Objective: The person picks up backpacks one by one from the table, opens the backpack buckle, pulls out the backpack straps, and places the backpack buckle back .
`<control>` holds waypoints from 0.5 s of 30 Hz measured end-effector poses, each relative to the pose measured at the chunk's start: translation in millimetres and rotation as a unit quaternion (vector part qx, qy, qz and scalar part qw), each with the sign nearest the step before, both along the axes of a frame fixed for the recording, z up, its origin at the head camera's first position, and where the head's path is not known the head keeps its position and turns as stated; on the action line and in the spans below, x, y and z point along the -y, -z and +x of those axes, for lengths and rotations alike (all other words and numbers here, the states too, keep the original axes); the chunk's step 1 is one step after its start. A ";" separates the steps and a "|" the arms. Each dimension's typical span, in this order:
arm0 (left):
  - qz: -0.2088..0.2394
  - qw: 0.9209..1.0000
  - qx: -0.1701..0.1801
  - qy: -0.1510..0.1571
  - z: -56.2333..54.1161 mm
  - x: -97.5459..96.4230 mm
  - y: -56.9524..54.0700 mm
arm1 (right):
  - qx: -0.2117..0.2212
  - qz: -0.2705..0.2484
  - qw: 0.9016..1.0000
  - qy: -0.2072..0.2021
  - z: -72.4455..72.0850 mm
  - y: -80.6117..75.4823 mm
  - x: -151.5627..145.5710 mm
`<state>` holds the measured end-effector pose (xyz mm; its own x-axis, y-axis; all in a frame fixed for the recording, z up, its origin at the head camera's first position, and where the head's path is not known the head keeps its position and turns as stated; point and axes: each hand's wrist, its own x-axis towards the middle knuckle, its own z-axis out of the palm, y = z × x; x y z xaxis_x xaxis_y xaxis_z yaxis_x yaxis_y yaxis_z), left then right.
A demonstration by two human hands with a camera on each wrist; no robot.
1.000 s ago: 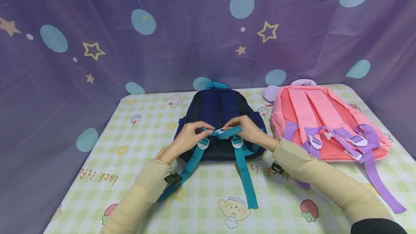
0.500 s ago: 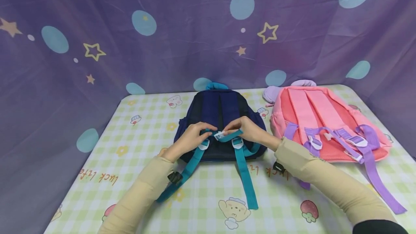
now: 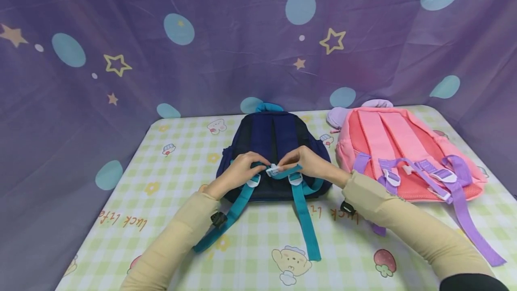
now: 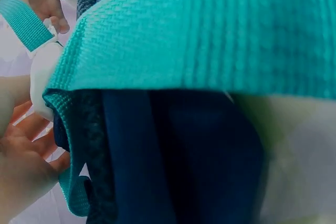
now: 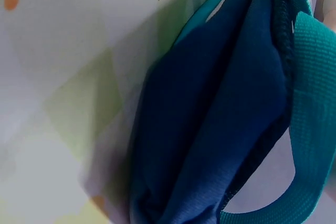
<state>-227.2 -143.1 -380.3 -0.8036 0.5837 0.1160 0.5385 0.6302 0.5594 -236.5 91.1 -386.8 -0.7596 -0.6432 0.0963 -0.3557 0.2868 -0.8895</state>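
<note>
A navy backpack [image 3: 285, 129] lies with its shoulder straps facing up in the head view. Over its lower half, a white buckle [image 3: 272, 170] on a teal chest strap [image 3: 290, 172] sits between the two hands. My right hand [image 3: 305, 163] pinches the buckle's right side and the strap beside it. My left hand [image 3: 239, 172] pinches the strap's left part at the buckle's other side. In the left wrist view, teal webbing [image 4: 157, 40] covers much of the left hand's surroundings. The right wrist view shows the navy side [image 5: 210, 114] and a teal loop [image 5: 315, 103].
A pink backpack [image 3: 397, 136] with purple straps [image 3: 460, 210] lies to the right. Loose teal strap ends [image 3: 305, 223] trail toward the front of the checked tablecloth [image 3: 169, 219]. A purple patterned curtain [image 3: 226, 71] hangs behind the table.
The buckle has turned and come slightly lower. My left hand has shifted a little to the right, toward the buckle. Both backpacks stay in place.
</note>
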 end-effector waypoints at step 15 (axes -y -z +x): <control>0.014 1.000 -0.027 0.005 -4.6 -0.9 3.5 | -0.040 -0.001 0.999 -0.025 -0.4 3.4 2.1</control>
<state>-231.8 -142.2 -383.8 -0.7895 0.5885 0.1741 0.5746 0.6092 0.5466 -236.9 89.0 -390.3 -0.7163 -0.6798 0.1571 -0.4395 0.2647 -0.8584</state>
